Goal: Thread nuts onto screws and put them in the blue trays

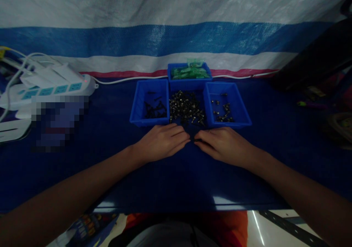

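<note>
A loose pile of small dark screws (186, 109) lies on the blue table between two blue bins. Black screws sit in the left bin (150, 104); the right bin (227, 106) holds a few small dark pieces. My left hand (162, 142) and my right hand (222, 144) rest palm down just in front of the pile, fingertips nearly meeting. A small dark screw (197, 140) sits pinched at the fingertips of my right hand. My left hand's fingers lie together and flat, and I cannot see anything in them.
A third blue bin (189, 76) with green plastic bags stands behind the pile. A white power strip (52, 87) with cables lies at the left. Dark objects (316, 63) sit at the right. A striped tarp hangs behind the table.
</note>
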Motion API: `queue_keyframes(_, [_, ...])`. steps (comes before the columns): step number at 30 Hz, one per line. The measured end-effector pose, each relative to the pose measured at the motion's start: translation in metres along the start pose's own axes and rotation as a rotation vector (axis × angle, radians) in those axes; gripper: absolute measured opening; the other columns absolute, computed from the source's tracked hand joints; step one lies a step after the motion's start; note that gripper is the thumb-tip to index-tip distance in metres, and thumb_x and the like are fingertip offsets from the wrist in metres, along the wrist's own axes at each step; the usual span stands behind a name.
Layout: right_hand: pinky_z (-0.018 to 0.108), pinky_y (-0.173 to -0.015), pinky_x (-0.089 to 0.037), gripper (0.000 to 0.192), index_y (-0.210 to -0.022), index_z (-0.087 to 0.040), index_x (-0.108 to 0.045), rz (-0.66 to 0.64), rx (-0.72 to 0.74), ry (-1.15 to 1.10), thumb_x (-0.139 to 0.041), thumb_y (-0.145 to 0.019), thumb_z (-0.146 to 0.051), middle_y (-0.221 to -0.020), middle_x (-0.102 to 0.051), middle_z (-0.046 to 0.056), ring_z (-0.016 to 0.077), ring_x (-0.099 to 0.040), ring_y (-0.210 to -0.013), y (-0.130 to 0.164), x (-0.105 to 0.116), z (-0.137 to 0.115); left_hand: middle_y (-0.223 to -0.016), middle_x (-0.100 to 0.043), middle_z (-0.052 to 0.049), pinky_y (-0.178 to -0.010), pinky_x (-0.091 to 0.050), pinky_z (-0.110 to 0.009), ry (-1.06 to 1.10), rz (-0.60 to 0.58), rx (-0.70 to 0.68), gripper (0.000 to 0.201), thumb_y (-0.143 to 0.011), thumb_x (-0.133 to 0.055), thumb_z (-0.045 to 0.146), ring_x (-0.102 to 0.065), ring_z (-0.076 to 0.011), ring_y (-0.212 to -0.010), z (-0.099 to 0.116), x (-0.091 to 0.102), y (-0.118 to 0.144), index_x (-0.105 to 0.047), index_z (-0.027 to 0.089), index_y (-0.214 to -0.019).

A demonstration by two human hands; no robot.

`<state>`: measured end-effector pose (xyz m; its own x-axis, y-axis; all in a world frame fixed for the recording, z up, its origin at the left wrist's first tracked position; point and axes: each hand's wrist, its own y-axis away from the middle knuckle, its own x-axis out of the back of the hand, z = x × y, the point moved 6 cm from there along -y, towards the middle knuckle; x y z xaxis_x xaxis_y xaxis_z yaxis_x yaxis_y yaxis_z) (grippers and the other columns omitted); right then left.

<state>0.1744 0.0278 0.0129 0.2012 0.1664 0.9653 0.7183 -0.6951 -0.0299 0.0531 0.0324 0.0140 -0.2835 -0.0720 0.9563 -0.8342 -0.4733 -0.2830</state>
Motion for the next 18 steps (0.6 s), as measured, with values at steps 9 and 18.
queue_keyframes(9, [0.024, -0.059, -0.038, 0.023, -0.096, -0.017, -0.054, 0.012, -0.042, 0.008, -0.035, -0.091, -0.029, -0.073, -0.063, 0.002, 0.0133, -0.060, -0.065, -0.0012, 0.0025, 0.0010, -0.069, -0.054, -0.001, -0.061, -0.043, -0.022, -0.036, 0.024, 0.014, 0.028, -0.091, -0.035, 0.029, -0.051, -0.0111, -0.066, -0.0004, -0.0001, -0.0004, -0.056, 0.014, -0.079])
queue_keyframes(18, [0.024, -0.056, -0.038, 0.020, -0.099, -0.017, -0.050, 0.001, -0.046, 0.000, -0.040, -0.089, -0.032, -0.073, -0.062, 0.002, 0.0134, -0.060, -0.064, -0.0006, 0.0007, 0.0014, -0.063, -0.052, 0.000, -0.058, -0.041, -0.022, -0.058, 0.033, -0.002, 0.031, -0.091, -0.034, 0.027, -0.050, -0.0109, -0.062, -0.0002, -0.0004, -0.0008, -0.054, 0.014, -0.072])
